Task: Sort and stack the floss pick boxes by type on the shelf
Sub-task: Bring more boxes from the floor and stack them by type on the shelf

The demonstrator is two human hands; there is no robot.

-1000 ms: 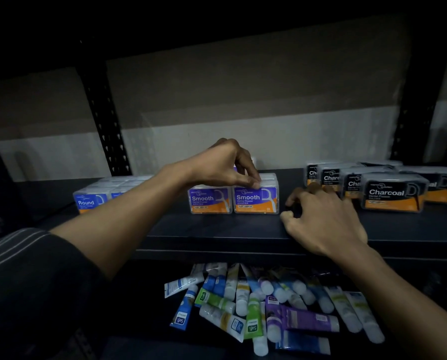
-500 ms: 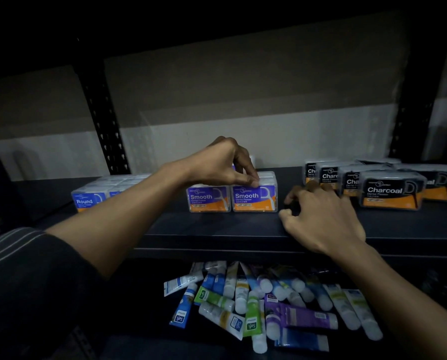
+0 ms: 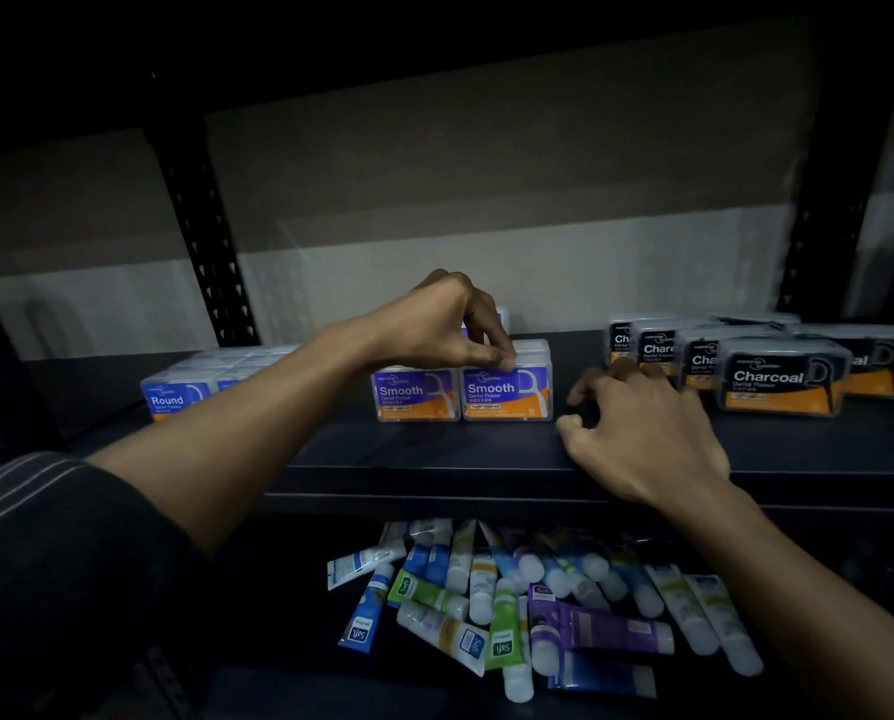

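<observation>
Starting far to the left of the left hand [image 3: 437, 324], the Round boxes [image 3: 174, 398] sat in rows on the dark shelf [image 3: 434, 449], their blue-and-orange fronts facing out, partly hidden behind the bare left forearm. A striped dark sleeve [image 3: 44, 522] covered the upper arm at the lower left edge.

The left hand reached over the Smooth boxes [image 3: 416, 394] near the shelf's middle. Its thumb and fingertips [image 3: 507, 362] were pinched on the top front edge of the right Smooth box [image 3: 507, 394], which stood upright and touched its neighbour on the left. More clear boxes lay behind that pair, under the hand, but how many could not be told.

Just right of the Smooth pair, the right hand [image 3: 647, 433] rested low on the shelf, fingers curled loosely downward and gripping nothing that showed; whether the fingertips touched the shelf was hard to tell. Beyond its knuckles and further right, the Charcoal boxes [image 3: 777, 381] stood in an uneven cluster, black-and-orange labels facing forward, the nearest one just beside the hand's back.

Below both hands, on a lower level, tubes [image 3: 512, 605] lay in a loose heap, overlapping at many angles, in blue, green, white and purple.
</observation>
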